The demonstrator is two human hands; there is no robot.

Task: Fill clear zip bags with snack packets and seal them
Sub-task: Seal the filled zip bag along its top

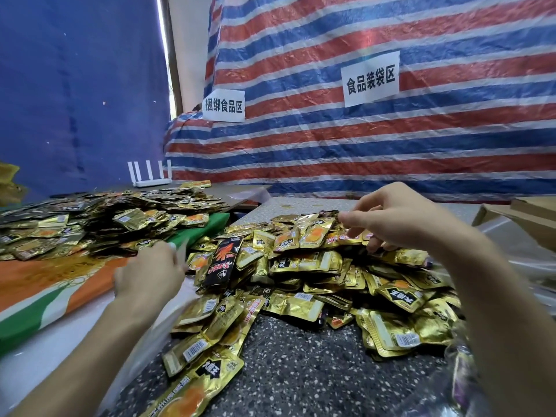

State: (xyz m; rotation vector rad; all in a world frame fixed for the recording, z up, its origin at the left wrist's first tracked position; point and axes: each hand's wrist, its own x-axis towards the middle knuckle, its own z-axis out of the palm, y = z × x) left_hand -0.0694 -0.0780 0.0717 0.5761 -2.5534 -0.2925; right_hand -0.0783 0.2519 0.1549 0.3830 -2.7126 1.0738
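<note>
Snack packets (316, 266) lie heaped on the speckled table (301, 371), between the two hands.
The left hand (149, 272) curls round the blurred edge of a clear bag (176, 299) just left of the heap. The right hand (400, 219) reaches over the far side with fingers bent, its hold unclear.
</note>
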